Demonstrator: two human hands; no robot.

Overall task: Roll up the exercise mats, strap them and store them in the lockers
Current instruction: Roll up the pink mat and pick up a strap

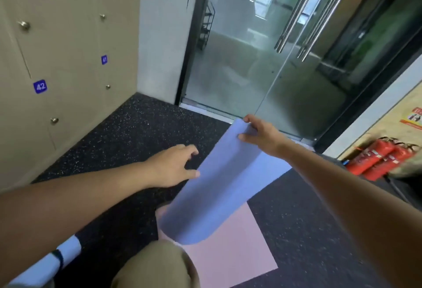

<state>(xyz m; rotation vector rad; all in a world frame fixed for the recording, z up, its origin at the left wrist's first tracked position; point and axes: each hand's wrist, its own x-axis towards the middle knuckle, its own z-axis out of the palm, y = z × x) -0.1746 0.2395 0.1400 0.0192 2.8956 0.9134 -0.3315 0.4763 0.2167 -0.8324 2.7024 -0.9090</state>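
Mat (pixel 219 187): blue face folded back over its pink side, on the dark floor (pixel 127 141).
Right hand (pixel 260 135): pinches the lifted far edge.
Left hand (pixel 173 166): fingers spread, holding nothing, just beside the mat's left edge.

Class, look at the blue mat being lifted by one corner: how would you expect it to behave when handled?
Probably floppy: the blue mat curves and folds where the right hand pinches its corner. Likely light, since one hand lifts it. It may spring back, as its lower fold stays rounded.
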